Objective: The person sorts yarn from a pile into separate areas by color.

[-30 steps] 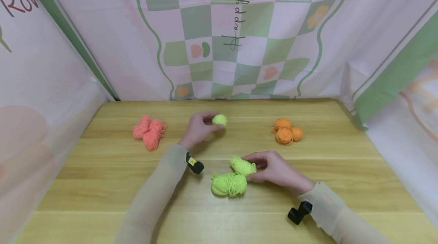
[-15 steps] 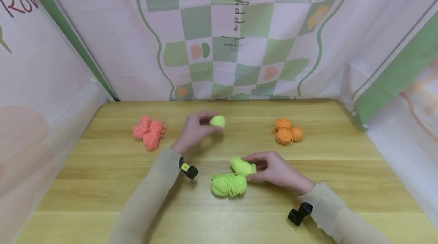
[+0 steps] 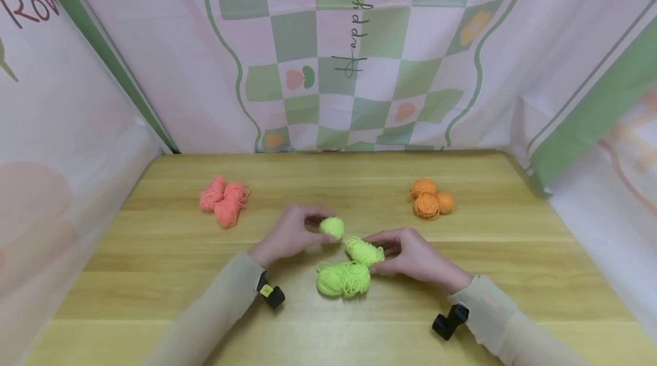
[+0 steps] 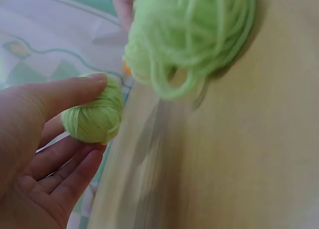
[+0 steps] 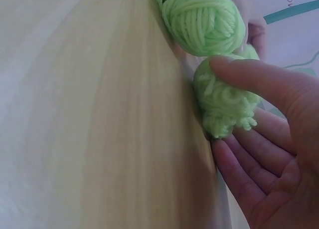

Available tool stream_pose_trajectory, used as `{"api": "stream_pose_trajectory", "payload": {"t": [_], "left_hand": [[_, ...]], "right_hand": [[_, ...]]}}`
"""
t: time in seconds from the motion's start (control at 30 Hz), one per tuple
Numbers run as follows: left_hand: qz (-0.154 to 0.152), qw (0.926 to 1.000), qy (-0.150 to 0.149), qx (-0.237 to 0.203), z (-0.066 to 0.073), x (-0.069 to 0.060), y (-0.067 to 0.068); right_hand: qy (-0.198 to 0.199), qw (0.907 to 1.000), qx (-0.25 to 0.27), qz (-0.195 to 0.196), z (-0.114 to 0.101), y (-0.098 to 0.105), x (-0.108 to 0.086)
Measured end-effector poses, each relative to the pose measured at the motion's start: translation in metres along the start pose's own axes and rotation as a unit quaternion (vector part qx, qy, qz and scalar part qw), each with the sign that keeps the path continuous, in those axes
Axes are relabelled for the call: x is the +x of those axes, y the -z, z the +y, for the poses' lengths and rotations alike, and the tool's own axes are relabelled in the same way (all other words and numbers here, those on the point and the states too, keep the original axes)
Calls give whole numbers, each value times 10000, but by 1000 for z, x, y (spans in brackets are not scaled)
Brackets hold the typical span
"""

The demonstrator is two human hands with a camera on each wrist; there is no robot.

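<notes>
Between thumb and fingers my left hand (image 3: pixel 290 232) pinches a small lime-green yarn ball (image 3: pixel 332 228), held just off the table; the left wrist view shows the same round ball (image 4: pixel 94 116) with its strands wound tight. My right hand (image 3: pixel 410 255) holds a looser lime-green yarn bundle (image 3: pixel 363 251) that sits on the table, thumb on one side and fingers on the other, as the right wrist view shows on the bundle (image 5: pixel 227 99). Touching that bundle, a larger lime-green yarn skein (image 3: pixel 343 279) lies nearer to me, with neither hand on it.
Several pink-red yarn bundles (image 3: pixel 224 200) lie together at the back left of the wooden table (image 3: pixel 154 297). A cluster of orange yarn balls (image 3: pixel 430 199) sits at the back right. A patterned curtain (image 3: pixel 339 41) hangs behind the table's far edge.
My left hand has brought the small ball back toward me, from near the table's far side to just behind the other green yarn. The right hand has stayed in place on its bundle.
</notes>
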State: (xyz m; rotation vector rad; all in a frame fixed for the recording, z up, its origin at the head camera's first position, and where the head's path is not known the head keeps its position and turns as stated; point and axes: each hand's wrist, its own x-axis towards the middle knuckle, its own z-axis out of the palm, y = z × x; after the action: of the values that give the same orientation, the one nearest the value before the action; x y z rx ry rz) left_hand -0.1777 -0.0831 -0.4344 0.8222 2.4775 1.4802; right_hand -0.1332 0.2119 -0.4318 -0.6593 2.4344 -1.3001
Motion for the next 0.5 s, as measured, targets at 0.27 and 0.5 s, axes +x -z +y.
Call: {"api": "stream_pose_trajectory", "payload": {"t": [0.27, 0.5], "left_hand": [[-237, 9996, 114, 36, 6, -15, -6], [-346, 9990, 272, -67, 6, -17, -11]], "right_hand": [[-78, 10000, 42, -3, -1, 0, 0], [-175, 9998, -21, 53, 0, 0, 1]]}}
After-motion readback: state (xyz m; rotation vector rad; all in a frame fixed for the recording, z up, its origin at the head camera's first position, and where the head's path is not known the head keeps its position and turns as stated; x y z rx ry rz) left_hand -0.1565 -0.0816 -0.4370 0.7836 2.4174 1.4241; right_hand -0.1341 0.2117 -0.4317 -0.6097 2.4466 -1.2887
